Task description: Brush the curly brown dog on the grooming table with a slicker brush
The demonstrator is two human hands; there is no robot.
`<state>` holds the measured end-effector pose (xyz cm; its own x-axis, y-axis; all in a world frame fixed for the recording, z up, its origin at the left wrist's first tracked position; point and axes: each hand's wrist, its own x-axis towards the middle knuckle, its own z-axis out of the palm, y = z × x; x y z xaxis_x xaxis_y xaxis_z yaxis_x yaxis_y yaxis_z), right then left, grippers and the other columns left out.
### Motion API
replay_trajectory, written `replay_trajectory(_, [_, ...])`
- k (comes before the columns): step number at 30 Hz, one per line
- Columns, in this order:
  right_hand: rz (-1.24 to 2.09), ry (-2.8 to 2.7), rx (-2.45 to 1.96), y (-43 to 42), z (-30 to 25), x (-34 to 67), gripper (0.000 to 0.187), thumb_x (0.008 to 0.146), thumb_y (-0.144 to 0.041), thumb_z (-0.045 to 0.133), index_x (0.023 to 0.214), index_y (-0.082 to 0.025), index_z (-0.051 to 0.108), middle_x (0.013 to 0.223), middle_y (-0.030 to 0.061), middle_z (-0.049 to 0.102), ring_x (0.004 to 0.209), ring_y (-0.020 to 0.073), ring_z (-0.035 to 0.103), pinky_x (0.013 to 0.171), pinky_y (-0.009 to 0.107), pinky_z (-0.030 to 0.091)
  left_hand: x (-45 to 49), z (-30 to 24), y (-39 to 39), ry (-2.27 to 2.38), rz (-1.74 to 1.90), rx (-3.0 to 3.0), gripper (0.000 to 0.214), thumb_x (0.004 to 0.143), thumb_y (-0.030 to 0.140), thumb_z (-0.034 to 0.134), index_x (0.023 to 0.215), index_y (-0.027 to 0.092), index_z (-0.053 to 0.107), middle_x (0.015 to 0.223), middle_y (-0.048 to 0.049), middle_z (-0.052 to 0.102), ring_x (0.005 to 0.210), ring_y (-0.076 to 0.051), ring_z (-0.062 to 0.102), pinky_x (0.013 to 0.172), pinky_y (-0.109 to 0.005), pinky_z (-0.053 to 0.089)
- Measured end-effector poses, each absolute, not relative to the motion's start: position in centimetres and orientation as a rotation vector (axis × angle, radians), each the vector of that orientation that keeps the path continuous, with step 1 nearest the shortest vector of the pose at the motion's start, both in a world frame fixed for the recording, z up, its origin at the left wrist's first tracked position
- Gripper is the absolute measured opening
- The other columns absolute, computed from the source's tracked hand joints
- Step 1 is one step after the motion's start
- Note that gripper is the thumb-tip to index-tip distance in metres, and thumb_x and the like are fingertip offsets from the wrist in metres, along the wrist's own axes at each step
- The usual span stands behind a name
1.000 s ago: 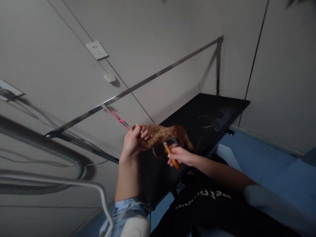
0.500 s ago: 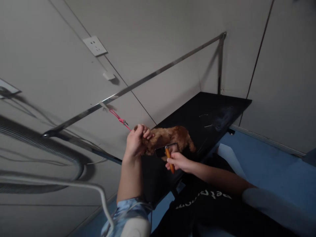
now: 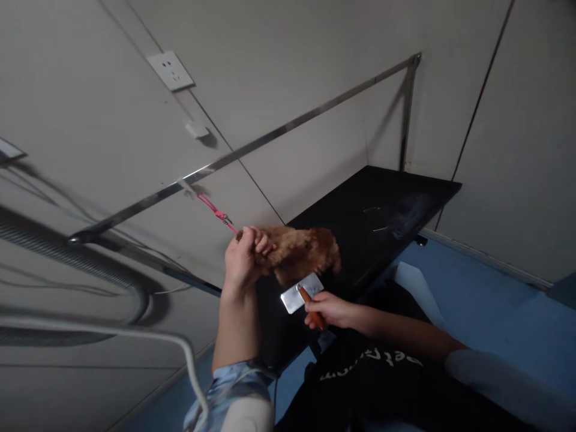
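A small brown curly-haired dog (image 3: 301, 252) stands on the black grooming table (image 3: 351, 216). My left hand (image 3: 245, 255) is closed at its head end, fingers curled in the fur, hiding most of the head. A pink grooming loop (image 3: 216, 211) runs from the metal bar down to that spot. Wrapped round the orange handle of a slicker brush (image 3: 294, 296) is my right hand (image 3: 327, 310). The brush's shiny flat back faces up, just below the dog's side; whether its pins touch fur I cannot tell.
A metal bar (image 3: 288, 126) spans above the table along the wall. At the left hang a grey ribbed hose (image 3: 90, 264) and a white cable (image 3: 153, 336). A wall socket (image 3: 171, 70) sits above the bar. Blue floor (image 3: 495, 336) shows at the right.
The brush has come down off the dog's side, toward me, and its head has tilted so its back now catches the light. My left hand keeps its hold; the dog's rear has shifted slightly left.
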<state>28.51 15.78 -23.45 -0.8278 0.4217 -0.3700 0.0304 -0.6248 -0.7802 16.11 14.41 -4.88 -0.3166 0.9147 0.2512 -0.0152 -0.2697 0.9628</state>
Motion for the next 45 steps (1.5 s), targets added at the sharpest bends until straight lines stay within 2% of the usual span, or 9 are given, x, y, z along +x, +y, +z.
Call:
replay_trajectory(5, [2.292,-1.408,-0.716,17.7,-23.2,28.2,0.011,0.089,-0.022,0.056,0.082,-0.015,0.053,0.071,0.0011,0.068,0.057,0.0092,0.064,0.047,0.015,0.041,15.6,-5.3,15.1,1.254,1.766,1.156,0.05,0.075,0.053,0.064,0.053,0.018,0.036,0.043,0.0077,0.03,0.04,-0.006,0.033,0.052,-0.022,0.046])
replay_trajectory(11, [2.466,-1.596,-0.803,16.7,-26.6,28.4,0.015,0.088,-0.024,0.053,0.076,-0.015,0.053,0.06,-0.0004,0.063,0.049,0.0102,0.059,0.048,0.02,0.044,14.8,-6.2,14.9,1.258,1.85,1.043,0.051,0.078,0.052,0.062,0.052,0.018,0.035,0.041,0.0086,0.028,0.037,-0.006,0.031,0.049,-0.023,0.045])
replay_trajectory(18, [1.644,-2.062,-0.963,20.3,-29.5,30.0,0.014,0.088,-0.021,0.05,0.076,-0.015,0.056,0.071,0.0014,0.065,0.065,0.0102,0.059,0.062,0.021,0.043,13.5,-10.1,11.9,1.089,2.083,0.968,0.057,0.084,0.052,0.054,0.048,0.018,0.026,0.036,0.0083,0.023,0.033,-0.006,0.026,0.046,-0.023,0.041])
replay_trajectory(23, [1.47,-2.363,-0.937,19.1,-31.3,33.0,0.018,0.085,-0.025,0.053,0.073,-0.016,0.063,0.073,0.0029,0.066,0.067,0.0132,0.057,0.062,0.023,0.038,11.2,-16.3,8.9,1.083,2.212,0.945,0.061,0.076,0.057,0.061,0.044,0.017,0.027,0.033,0.0077,0.023,0.031,-0.006,0.026,0.044,-0.024,0.039])
replay_trajectory(27, [1.132,-2.576,-0.517,24.8,-26.8,30.7,0.021,0.086,-0.028,0.051,0.08,-0.019,0.069,0.079,0.0017,0.068,0.075,0.0145,0.059,0.069,0.024,0.039,10.0,-22.0,8.5,1.177,2.326,0.811,0.061,0.075,0.059,0.062,0.043,0.018,0.029,0.033,0.0072,0.025,0.031,-0.007,0.028,0.045,-0.026,0.04])
replay_trajectory(36, [1.137,-1.986,-1.21,40.6,-28.0,35.0,0.03,0.079,-0.043,0.054,0.061,-0.02,0.052,0.055,0.0005,0.053,0.059,0.0157,0.051,0.059,0.026,0.038,7.3,-29.8,13.2,1.552,2.544,0.764,0.059,0.082,0.065,0.046,0.046,0.02,0.033,0.037,0.0063,0.032,0.037,-0.008,0.032,0.057,-0.029,0.045])
replay_trajectory(40, [1.268,-1.809,-1.235,39.1,-32.2,33.7,0.034,0.084,-0.053,0.033,0.077,-0.022,0.045,0.053,-0.0045,0.045,0.047,0.0127,0.044,0.049,0.025,0.038,9.6,-34.7,14.3,2.197,2.125,0.99,0.055,0.082,0.063,0.043,0.048,0.02,0.045,0.051,-0.0015,0.05,0.053,-0.013,0.048,0.066,-0.031,0.046])
replay_trajectory(43, [1.349,-1.69,-1.281,36.2,-34.7,33.6,0.035,0.075,-0.055,0.046,0.087,-0.022,0.043,0.055,-0.0062,0.046,0.044,0.0117,0.042,0.043,0.023,0.035,13.1,-38.2,17.2,2.191,1.848,1.074,0.031,0.072,0.049,0.064,0.071,0.018,0.063,0.074,-0.0054,0.065,0.072,-0.018,0.059,0.074,-0.032,0.048])
replay_trajectory(45, [1.456,-1.585,-1.255,34.5,-35.7,35.0,0.042,0.066,-0.052,0.059,0.091,-0.022,0.044,0.059,-0.0062,0.05,0.046,0.011,0.044,0.044,0.023,0.035,15.0,-39.6,20.5,2.035,1.569,1.122,0.041,0.057,0.039,0.076,0.089,0.016,0.066,0.097,-0.0096,0.067,0.095,-0.024,0.06,0.091,-0.038,0.044])
